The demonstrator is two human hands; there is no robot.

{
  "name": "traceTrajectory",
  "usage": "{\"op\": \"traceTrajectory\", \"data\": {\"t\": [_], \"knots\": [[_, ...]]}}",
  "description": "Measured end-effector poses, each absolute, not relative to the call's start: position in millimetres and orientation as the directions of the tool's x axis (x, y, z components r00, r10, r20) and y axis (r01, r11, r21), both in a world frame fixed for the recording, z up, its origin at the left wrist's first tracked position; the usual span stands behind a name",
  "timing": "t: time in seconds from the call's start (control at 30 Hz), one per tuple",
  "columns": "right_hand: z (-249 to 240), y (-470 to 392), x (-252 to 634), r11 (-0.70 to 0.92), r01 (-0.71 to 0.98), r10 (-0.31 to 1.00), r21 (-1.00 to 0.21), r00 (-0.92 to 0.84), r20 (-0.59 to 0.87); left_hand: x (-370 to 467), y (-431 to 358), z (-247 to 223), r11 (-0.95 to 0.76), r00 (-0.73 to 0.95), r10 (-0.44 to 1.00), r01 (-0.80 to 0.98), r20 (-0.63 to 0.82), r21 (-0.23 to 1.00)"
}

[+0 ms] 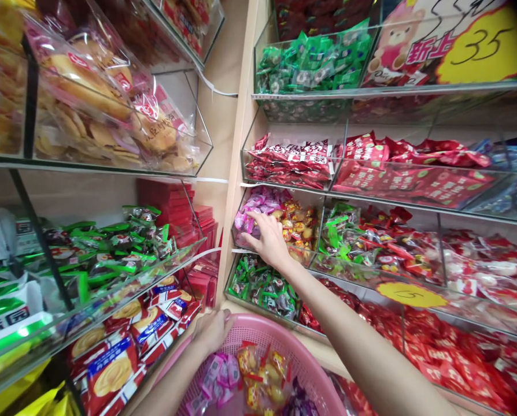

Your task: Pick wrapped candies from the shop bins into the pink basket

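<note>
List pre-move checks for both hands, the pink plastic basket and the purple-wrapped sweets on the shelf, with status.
1. Left hand on the rim of the round pink perforated plastic basket: ok.
2. Right hand at the small purple-wrapped sweets in the clear-fronted bin: ok.
3. Sweet secured in right fingers: cannot tell; fingers look spread, contact unclear.
4. Whole basket in view: not ok, cut off by the bottom edge.
5. Basket supported from below: cannot tell, underside hidden.

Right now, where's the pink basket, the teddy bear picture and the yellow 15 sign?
Pink basket [296, 348]: head view, inner wall.
Teddy bear picture [396, 39]: head view, the bear's middle.
Yellow 15 sign [412, 294]: head view, its middle.
</note>
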State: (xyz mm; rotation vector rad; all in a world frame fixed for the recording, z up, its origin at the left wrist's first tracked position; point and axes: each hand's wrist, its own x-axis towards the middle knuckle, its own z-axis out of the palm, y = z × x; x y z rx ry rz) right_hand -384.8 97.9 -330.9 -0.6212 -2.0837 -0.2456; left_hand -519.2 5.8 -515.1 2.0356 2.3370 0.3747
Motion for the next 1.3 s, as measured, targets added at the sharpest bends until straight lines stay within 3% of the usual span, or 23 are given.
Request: {"op": "traceTrajectory", "data": {"t": [0.13,0.33,0.43,0.5,0.63,0.77,1.0,1.1,1.3], "knots": [[-330.1,102.6,-383.8,0.897,0.406,0.333,-0.172,-0.366,0.869,-517.9,5.6,-513.0,0.132,-0.157,0.980,0.974,0.124,0.186],[-334.2,73.1,-373.3,0.932,0.204,0.317,-0.298,-0.067,0.946,-514.9,1.7,-508.6,0.129,-0.151,0.981,0.977,0.121,0.169],[-365.4,41.9,-362.4,0.915,0.148,0.393,-0.376,-0.101,0.914,-515.0,1.3,-508.8,0.129,-0.151,0.982,0.975,0.114,0.179],[-400.1,27.6,-356.3,0.862,0.106,0.506,-0.495,-0.222,0.834,-515.4,2.2,-509.4,0.130,-0.153,0.982,0.971,0.107,0.199],[-477.6,25.7,-350.1,0.628,0.071,0.703,-0.775,-0.478,0.526,-515.2,5.9,-508.0,0.142,-0.166,0.984,0.955,0.070,0.261],[-528.0,35.0,-348.2,0.421,0.101,0.762,-0.901,-0.579,0.291,-512.9,9.1,-505.5,0.173,-0.198,0.979,0.941,0.057,0.290],[-546.4,27.3,-354.6,0.530,0.263,0.784,-0.807,-0.515,0.347,-510.4,8.6,-506.7,0.171,-0.207,0.974,0.935,0.087,0.312],[-547.1,21.6,-359.6,0.616,0.392,0.762,-0.683,-0.517,0.390,-510.7,8.7,-507.0,0.170,-0.206,0.974,0.939,0.095,0.298],[-548.9,12.0,-367.0,0.696,0.597,0.717,-0.398,-0.606,0.344,-511.5,9.9,-507.4,0.178,-0.211,0.972,0.946,0.100,0.270]]}}
